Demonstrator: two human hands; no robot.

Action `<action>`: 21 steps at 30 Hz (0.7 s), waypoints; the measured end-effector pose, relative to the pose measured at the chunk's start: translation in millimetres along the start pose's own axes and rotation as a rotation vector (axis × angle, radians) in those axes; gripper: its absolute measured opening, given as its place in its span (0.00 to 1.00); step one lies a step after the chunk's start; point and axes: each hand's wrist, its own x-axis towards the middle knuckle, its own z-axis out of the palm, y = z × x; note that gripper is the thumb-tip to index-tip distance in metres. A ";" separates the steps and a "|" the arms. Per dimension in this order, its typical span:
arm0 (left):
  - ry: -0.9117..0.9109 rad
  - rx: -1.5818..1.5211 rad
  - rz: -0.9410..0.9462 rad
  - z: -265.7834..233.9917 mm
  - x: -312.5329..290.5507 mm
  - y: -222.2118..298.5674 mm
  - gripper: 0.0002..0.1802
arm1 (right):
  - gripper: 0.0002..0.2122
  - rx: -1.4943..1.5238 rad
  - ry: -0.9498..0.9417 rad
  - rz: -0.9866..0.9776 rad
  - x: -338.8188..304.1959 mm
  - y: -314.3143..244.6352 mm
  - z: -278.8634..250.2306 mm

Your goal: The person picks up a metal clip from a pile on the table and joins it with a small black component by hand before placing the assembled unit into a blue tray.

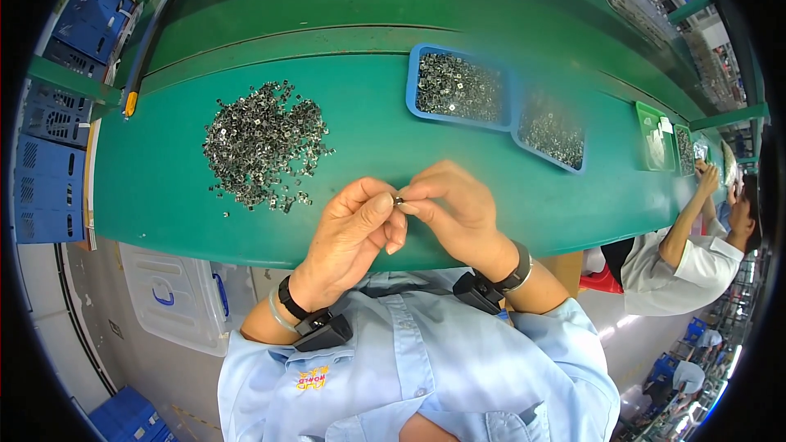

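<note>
Close in front of my chest, my left hand (358, 225) and my right hand (454, 209) meet over the near edge of the green table (360, 143). Between their thumbs and forefingers they pinch one small dark metal part (399, 201), mostly covered by the fingertips. To the left of my hands lies a loose pile of small shiny metal parts (260, 143). Beyond them, a blue tray (413, 82) holds many like parts, and a second blue tray (547, 160) with more touches its right side.
At the far right stand green trays (643, 135), near a co-worker (688, 266) in a light shirt seated at the same table. Blue crates (51, 188) are stacked on the left. A lidded clear plastic box (176, 299) sits below the table's left edge. A yellow-tipped rod (131, 103) lies far left.
</note>
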 end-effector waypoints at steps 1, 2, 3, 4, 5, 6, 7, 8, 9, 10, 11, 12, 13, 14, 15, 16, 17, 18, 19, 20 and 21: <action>-0.009 -0.007 0.005 -0.5 0.0 -0.2 0.10 | 0.07 -0.037 -0.003 -0.035 0.9 -1.2 -0.2; -0.019 -0.015 0.010 -0.8 0.0 -0.3 0.10 | 0.07 -0.074 -0.007 -0.070 1.6 -2.2 -0.2; -0.019 -0.015 0.008 -0.3 0.3 0.0 0.10 | 0.07 -0.075 -0.005 -0.069 2.3 -3.0 -0.4; -0.016 -0.011 0.014 0.9 0.5 0.6 0.10 | 0.07 -0.099 0.000 -0.096 3.0 -3.8 -0.4; -0.013 -0.007 0.021 2.3 0.6 1.4 0.10 | 0.07 -0.122 0.005 -0.123 3.6 -4.4 -0.3; -0.009 -0.002 0.028 3.3 0.7 2.1 0.10 | 0.07 -0.145 0.009 -0.150 4.3 -4.9 -0.3; -0.009 -0.003 0.027 3.8 1.0 2.7 0.10 | 0.07 -0.145 0.009 -0.149 4.9 -5.2 -0.5; -0.012 0.002 0.033 4.2 1.0 3.0 0.10 | 0.07 -0.158 0.001 -0.160 5.2 -5.3 -0.9; -0.016 0.007 0.039 4.6 1.1 3.3 0.10 | 0.07 -0.171 -0.007 -0.170 5.5 -5.4 -1.4; -0.019 0.012 0.045 5.0 1.1 3.8 0.10 | 0.07 -0.184 -0.015 -0.181 5.9 -5.5 -1.6; -0.018 0.012 0.045 5.4 0.9 4.6 0.10 | 0.07 -0.183 -0.015 -0.181 6.6 -5.7 -1.8; -0.008 0.030 0.043 5.6 0.7 5.6 0.10 | 0.07 -0.186 -0.019 -0.189 7.4 -5.9 -2.0; 0.001 0.047 0.041 5.9 0.4 6.4 0.10 | 0.07 -0.189 -0.023 -0.197 7.8 -5.9 -2.2; 0.010 0.065 0.039 6.1 0.2 7.3 0.10 | 0.07 -0.192 -0.027 -0.205 8.1 -5.7 -2.3; 0.011 0.065 0.038 6.3 0.1 8.4 0.10 | 0.07 -0.192 -0.027 -0.205 8.2 -5.1 -2.3; 0.029 0.090 0.028 6.5 0.0 9.8 0.10 | 0.07 -0.199 -0.029 -0.206 8.1 -4.2 -2.2; 0.047 0.116 0.017 6.7 0.0 11.0 0.10 | 0.07 -0.207 -0.032 -0.208 7.9 -3.2 -2.1; 0.064 0.141 0.007 7.1 0.0 11.9 0.09 | 0.07 -0.215 -0.034 -0.210 7.8 -2.5 -1.9; 0.064 0.142 0.008 7.6 0.0 12.5 0.09 | 0.07 -0.215 -0.034 -0.211 7.2 -2.0 -2.0; 0.066 0.144 -0.002 8.1 0.1 12.9 0.10 | 0.07 -0.194 -0.036 -0.184 6.4 -1.5 -2.5; 0.068 0.146 -0.012 8.5 0.2 13.3 0.10 | 0.07 -0.173 -0.037 -0.158 5.6 -1.0 -3.0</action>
